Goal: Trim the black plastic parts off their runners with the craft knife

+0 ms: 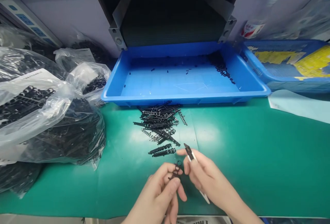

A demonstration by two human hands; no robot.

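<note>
My left hand (165,189) pinches a small black plastic part (177,167) with ring-shaped openings between thumb and fingers. Close beside it on the right, my right hand (206,176) grips a slim white-handled tool (190,153). Its dark tip points up and away from me, apart from the black part; its exact kind is unclear. Just beyond my hands, two black strips (163,150) lie side by side on the green work surface (232,141). Behind them is a loose pile of similar black plastic strips (160,120), some with rows of rings.
A blue tray (154,86) at the back holds small black pieces (221,65), mostly heaped at its right. Clear bags of black parts (74,131) crowd the left. On the right are another blue tray (283,79) with yellow patches and a pale blue sheet (299,107).
</note>
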